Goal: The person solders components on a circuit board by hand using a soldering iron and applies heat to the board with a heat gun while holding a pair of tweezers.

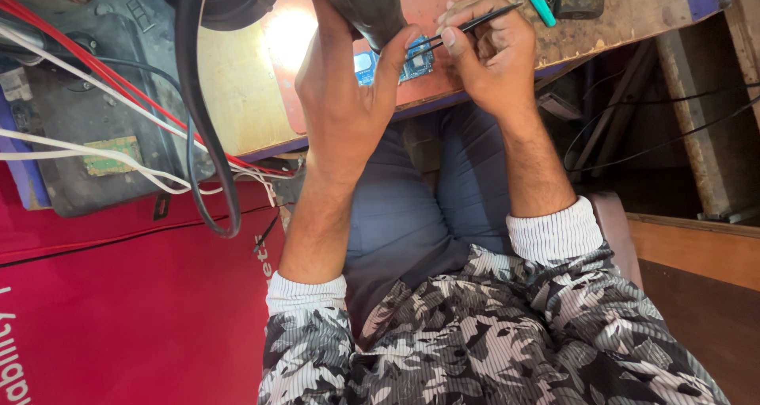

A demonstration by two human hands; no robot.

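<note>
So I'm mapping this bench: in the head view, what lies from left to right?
Green board → black cable loop → left hand → blue circuit board → right hand → teal tool.

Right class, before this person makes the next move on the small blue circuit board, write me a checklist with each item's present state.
1. Left hand holds the dark tool over the blue circuit board: ok.
2. Right hand pinches the black tweezers: ok.
3. Tweezer tips reach the board: ok.
4. Board lies flat on the wooden bench: ok.
5. Tool tip touches the board: cannot tell.
6. Red and white cables lie apart from the board: ok.
</note>
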